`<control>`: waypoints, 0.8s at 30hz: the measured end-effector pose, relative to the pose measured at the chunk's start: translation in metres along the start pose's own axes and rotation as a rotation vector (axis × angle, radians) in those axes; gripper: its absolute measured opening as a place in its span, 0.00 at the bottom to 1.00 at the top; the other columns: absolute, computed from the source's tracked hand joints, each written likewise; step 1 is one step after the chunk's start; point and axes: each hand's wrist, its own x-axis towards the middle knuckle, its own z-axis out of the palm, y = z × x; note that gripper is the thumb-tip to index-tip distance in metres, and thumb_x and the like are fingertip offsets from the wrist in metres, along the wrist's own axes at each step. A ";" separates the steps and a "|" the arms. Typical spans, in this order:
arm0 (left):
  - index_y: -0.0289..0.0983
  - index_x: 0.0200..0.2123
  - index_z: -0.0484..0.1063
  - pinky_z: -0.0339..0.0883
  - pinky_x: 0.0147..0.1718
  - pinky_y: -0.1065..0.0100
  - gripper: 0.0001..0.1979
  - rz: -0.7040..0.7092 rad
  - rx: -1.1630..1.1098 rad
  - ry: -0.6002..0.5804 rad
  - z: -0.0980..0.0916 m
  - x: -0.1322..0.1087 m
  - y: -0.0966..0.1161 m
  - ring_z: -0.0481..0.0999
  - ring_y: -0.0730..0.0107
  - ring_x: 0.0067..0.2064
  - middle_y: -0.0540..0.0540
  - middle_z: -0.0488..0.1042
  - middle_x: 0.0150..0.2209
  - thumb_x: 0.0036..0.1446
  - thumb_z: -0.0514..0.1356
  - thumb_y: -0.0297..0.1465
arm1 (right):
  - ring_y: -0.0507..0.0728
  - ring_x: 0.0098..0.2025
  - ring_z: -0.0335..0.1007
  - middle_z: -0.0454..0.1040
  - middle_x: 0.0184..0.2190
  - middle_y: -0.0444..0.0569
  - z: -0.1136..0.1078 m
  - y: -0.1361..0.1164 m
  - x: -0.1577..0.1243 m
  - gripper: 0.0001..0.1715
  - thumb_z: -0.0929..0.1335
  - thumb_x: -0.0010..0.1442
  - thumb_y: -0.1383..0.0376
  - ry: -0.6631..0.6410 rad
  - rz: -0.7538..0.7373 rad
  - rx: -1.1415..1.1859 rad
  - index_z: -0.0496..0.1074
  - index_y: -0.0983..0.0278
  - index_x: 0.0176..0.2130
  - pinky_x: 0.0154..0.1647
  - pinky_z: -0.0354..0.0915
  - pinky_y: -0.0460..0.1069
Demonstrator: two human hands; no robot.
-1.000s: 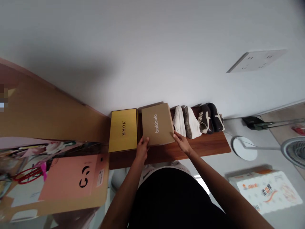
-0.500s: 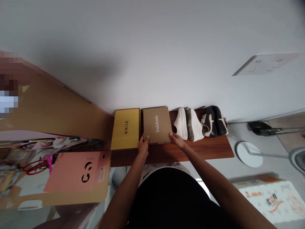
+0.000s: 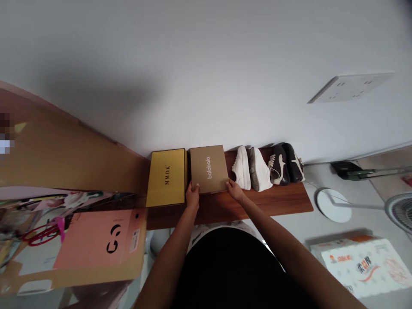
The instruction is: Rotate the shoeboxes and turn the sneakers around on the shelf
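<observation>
While both bare hands sit on the tan cardboard balabala box (image 3: pixel 208 168), it lies flat on a reddish-brown wooden shelf (image 3: pixel 270 206), just between a gold MMOK box (image 3: pixel 166 178) and a white sneaker pair (image 3: pixel 251 168). Left hand (image 3: pixel 192 196): fingers curled narrow over the box's near-left corner. Right hand (image 3: pixel 235 191): fingers closed narrow on its near-right corner. Black-and-white sneaker pair (image 3: pixel 283 164) sits beyond the white pair, along a white wall (image 3: pixel 193 73)
</observation>
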 end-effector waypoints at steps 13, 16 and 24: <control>0.39 0.61 0.69 0.48 0.69 0.52 0.29 0.133 0.200 -0.494 0.087 -0.098 0.004 0.61 0.50 0.68 0.37 0.66 0.65 0.55 0.66 0.33 | 0.67 0.51 0.75 0.78 0.50 0.61 -0.131 0.045 -0.040 0.30 0.67 0.59 0.51 0.462 0.026 -0.189 0.75 0.66 0.54 0.57 0.67 0.62; 0.36 0.62 0.68 0.45 0.69 0.52 0.33 0.106 0.220 -0.532 0.130 -0.101 -0.013 0.58 0.49 0.70 0.35 0.62 0.68 0.51 0.67 0.29 | 0.68 0.55 0.72 0.76 0.52 0.64 -0.163 0.059 -0.037 0.31 0.69 0.57 0.56 0.513 0.019 -0.360 0.73 0.70 0.55 0.60 0.64 0.62; 0.20 0.67 0.55 0.51 0.67 0.55 0.43 0.078 0.617 -0.356 0.195 -0.068 -0.030 0.57 0.41 0.70 0.19 0.58 0.66 0.49 0.65 0.22 | 0.63 0.51 0.74 0.79 0.47 0.57 -0.198 0.061 -0.003 0.28 0.75 0.52 0.64 0.100 0.056 -0.637 0.72 0.66 0.52 0.52 0.67 0.52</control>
